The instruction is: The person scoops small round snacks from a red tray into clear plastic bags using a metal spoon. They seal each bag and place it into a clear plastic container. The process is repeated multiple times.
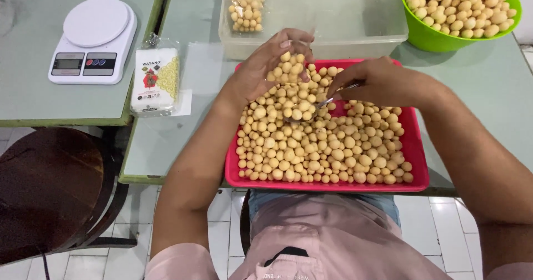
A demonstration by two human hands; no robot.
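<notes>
A red tray (417,163) lies on the green table, filled with several small round pale-yellow snack balls (333,147). My left hand (261,69) hovers over the tray's far left part and holds a clear plastic bag (288,69) partly filled with the balls. My right hand (372,80) grips a metal spoon (313,112) whose bowl carries a few balls, just below the bag's mouth.
A clear plastic tub (344,33) with one filled bag (247,5) stands behind the tray. A green bowl (433,36) heaped with balls sits at the back right. A white kitchen scale (94,38) and a stack of packaging labels (155,80) are at the left; a dark stool (50,191) stands below.
</notes>
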